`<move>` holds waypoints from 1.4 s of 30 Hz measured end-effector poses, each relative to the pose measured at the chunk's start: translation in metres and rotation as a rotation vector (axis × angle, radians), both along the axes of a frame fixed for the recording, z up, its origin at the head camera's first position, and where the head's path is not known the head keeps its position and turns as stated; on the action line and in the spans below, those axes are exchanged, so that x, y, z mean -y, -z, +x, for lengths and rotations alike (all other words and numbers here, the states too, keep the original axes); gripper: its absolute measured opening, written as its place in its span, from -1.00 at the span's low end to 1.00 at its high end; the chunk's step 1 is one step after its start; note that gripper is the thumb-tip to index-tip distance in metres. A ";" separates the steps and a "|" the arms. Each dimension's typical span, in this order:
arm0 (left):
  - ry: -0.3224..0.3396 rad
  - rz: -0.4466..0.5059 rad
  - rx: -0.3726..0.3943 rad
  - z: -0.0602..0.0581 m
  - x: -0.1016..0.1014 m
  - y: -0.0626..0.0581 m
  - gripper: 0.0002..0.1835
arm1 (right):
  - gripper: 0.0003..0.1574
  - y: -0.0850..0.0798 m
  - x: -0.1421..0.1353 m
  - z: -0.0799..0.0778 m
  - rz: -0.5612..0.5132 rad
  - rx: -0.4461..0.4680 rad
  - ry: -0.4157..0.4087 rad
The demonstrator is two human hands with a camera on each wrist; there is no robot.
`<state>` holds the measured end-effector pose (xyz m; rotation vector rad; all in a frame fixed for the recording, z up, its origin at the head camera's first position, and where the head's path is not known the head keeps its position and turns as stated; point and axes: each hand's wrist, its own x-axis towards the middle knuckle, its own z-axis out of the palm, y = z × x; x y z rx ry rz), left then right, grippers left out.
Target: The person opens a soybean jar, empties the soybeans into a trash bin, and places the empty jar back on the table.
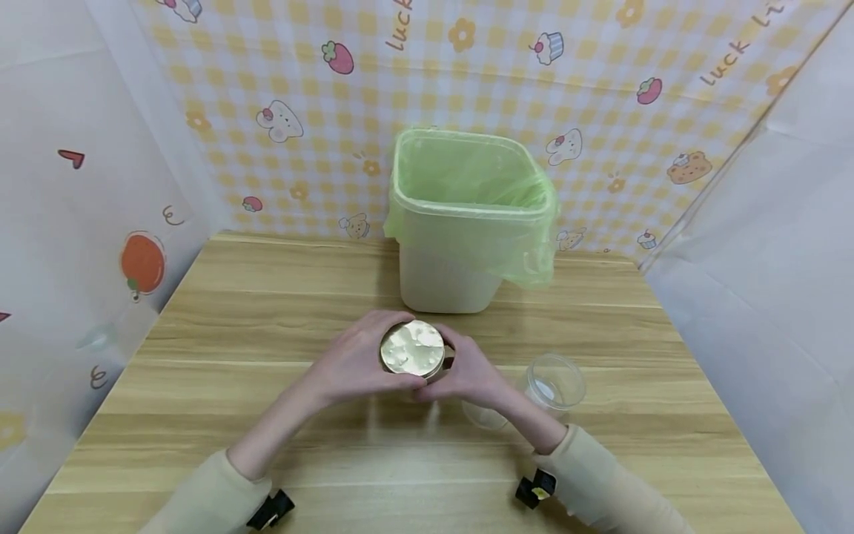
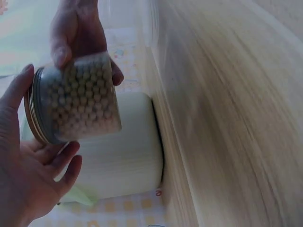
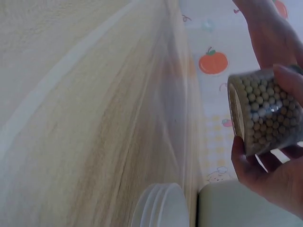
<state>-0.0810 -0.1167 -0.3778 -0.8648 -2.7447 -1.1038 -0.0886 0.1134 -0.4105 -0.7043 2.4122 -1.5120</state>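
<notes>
Left hand [image 1: 356, 357] curled round the gold lid [image 1: 411, 348] of a clear jar [image 2: 83, 97] full of small pale round pellets; right hand [image 1: 470, 369] grips the jar body lower down. Jar held roughly upright, raised off the wood-grain table [image 1: 267, 304], in front of the white bin [image 1: 447, 278] with green liner [image 1: 534, 252]. Clear plastic containers [image 1: 555, 380] sit by the right forearm.

Wood-grain tabletop [image 1: 394, 475] with objects.
Rear: pale bin [image 1: 443, 271] with green liner [image 1: 530, 256]. Right: clear round container [image 1: 559, 380] beside a partly hidden transparent item [image 1: 483, 418].
</notes>
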 end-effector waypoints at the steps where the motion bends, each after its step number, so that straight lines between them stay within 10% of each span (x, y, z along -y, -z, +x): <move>1: -0.018 -0.003 -0.007 0.001 -0.001 0.000 -0.04 | 0.12 0.000 0.001 0.001 0.007 -0.014 0.023; 8: -0.030 -0.036 0.001 0.003 -0.004 0.003 0.10 | 0.13 0.001 0.004 0.002 -0.016 -0.014 0.077; 21: 0.201 0.024 0.219 -0.002 0.011 -0.006 0.14 | 0.16 -0.002 0.003 0.006 0.025 -0.023 -0.007; 28: 0.246 -0.009 0.154 -0.005 0.010 -0.005 0.03 | 0.20 -0.002 0.002 0.006 0.006 0.002 -0.043; 42: -0.014 -0.089 -0.056 0.004 -0.007 0.001 -0.04 | 0.19 0.002 0.010 0.015 0.072 -0.091 0.179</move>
